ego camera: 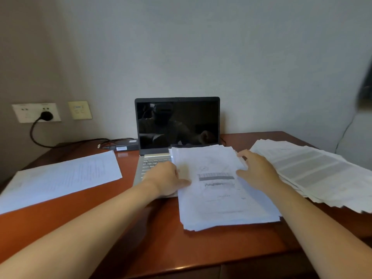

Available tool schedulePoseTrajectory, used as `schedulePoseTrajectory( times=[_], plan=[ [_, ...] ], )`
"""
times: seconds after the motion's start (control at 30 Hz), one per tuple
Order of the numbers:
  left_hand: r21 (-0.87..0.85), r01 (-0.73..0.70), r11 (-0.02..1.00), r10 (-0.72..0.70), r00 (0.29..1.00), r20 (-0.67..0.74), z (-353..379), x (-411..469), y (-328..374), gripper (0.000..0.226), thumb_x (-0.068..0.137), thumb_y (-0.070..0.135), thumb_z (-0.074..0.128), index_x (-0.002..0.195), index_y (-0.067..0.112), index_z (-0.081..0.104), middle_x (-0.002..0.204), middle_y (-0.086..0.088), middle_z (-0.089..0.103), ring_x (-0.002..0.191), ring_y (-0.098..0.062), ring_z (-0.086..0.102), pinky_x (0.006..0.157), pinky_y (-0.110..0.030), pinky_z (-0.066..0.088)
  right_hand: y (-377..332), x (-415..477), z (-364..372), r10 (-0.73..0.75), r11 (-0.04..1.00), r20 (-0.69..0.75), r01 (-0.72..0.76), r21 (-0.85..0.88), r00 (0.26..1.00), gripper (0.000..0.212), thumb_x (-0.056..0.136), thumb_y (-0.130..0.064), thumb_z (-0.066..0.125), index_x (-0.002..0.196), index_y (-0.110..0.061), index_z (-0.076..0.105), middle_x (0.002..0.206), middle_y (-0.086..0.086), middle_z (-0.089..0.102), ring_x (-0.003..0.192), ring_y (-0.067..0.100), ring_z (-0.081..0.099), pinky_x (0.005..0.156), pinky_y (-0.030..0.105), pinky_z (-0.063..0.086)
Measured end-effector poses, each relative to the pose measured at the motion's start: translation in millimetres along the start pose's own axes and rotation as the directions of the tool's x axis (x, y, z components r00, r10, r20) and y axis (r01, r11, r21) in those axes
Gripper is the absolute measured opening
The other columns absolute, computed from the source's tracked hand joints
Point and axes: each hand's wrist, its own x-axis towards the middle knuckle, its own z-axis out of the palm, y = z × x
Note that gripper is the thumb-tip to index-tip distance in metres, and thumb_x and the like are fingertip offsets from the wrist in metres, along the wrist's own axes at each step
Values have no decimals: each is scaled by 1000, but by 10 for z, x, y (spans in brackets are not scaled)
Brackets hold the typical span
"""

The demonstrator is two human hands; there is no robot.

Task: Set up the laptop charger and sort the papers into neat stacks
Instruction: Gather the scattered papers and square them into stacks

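An open silver laptop (177,123) with a dark screen stands at the back of the red-brown desk (141,228). Its black charger brick (126,147) lies to the left, and the cable runs to a plug (46,116) in the wall socket. A thick, uneven paper stack (219,190) lies partly over the laptop's keyboard. My left hand (165,180) grips the stack's left edge, thumb on top. My right hand (255,170) presses against its right edge with fingers spread. A thin paper stack (60,176) lies at the left. A fanned, messy pile (314,170) lies at the right.
A second wall plate (80,110) sits beside the socket. A dark object (365,91) hangs at the right edge with a thin cable below it. The desk's front edge runs close below my forearms.
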Motion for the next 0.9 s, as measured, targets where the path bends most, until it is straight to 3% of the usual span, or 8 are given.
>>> schedulePoseTrajectory(
  times=[0.17, 0.3, 0.37, 0.47, 0.57, 0.63, 0.77, 0.9],
  plan=[
    [-26, 47, 999, -47, 999, 28, -148, -142, -271, 55, 86, 82, 49, 74, 28, 55, 73, 8, 59, 72, -11, 60, 73, -31, 51, -439, 64, 96, -101, 992, 28, 98, 80, 995, 21, 84, -35, 73, 103, -34, 64, 93, -8, 59, 89, 16, 59, 76, 31, 48],
    [78, 124, 989, -118, 990, -78, -377, -225, -801, 50, 95, 70, 48, 81, 24, 62, 85, 4, 67, 80, -16, 64, 70, -32, 48, -1093, 124, 342, -288, 955, 68, 281, 91, 955, 8, 89, -37, 68, 95, -32, 65, 80, -14, 52, 76, 9, 54, 66, 21, 42],
    [150, 170, 974, -148, 978, -148, -498, -261, -1152, 49, 96, 65, 50, 90, 21, 68, 96, -1, 71, 92, -22, 65, 79, -33, 51, -1440, 159, 527, -369, 923, 69, 357, 147, 927, 7, 86, -35, 70, 89, -30, 67, 77, -8, 50, 76, 16, 55, 69, 31, 48],
    [242, 239, 940, -201, 965, -170, -655, -358, -1697, 52, 95, 63, 54, 126, 23, 64, 129, -5, 63, 118, -26, 59, 99, -36, 49, -1941, 179, 807, -487, 869, 129, 463, 175, 864, 7, 87, -36, 68, 90, -30, 69, 82, -9, 54, 82, 11, 56, 77, 36, 51],
    [319, 288, 903, -283, 957, -64, -802, -463, -2133, 69, 95, 61, 57, 151, 22, 45, 149, -6, 49, 134, -28, 50, 111, -40, 43, -2351, 158, 1058, -573, 818, 163, 548, 175, 803, 5, 89, -40, 65, 92, -36, 67, 93, -15, 56, 95, 5, 50, 85, 34, 48],
    [346, 287, 893, -313, 950, 20, -881, -501, -2319, 58, 101, 53, 50, 149, 21, 47, 149, -5, 51, 135, -27, 50, 112, -39, 40, -2565, 139, 1202, -616, 788, 190, 590, 179, 765, 5, 90, -40, 64, 93, -37, 67, 103, -17, 58, 104, 6, 48, 93, 34, 48],
    [434, 212, 876, -233, 973, -6, -950, -441, -2496, 26, 99, 29, 49, 116, 18, 66, 117, -8, 68, 112, -30, 62, 89, -36, 50, -2837, 149, 1467, -667, 734, 300, 672, 103, 682, 19, 96, -36, 58, 105, -32, 74, 118, -14, 59, 118, 8, 45, 100, 28, 41],
    [496, 246, 833, -197, 969, -151, -824, -330, -2546, 26, 97, 26, 51, 118, 20, 65, 109, -9, 68, 100, -31, 64, 71, -32, 42, -2951, 218, 1718, -614, 743, 386, 669, -13, 689, 35, 101, -35, 47, 132, -32, 63, 146, -5, 47, 138, 16, 32, 115, 40, 29]
  ],
)
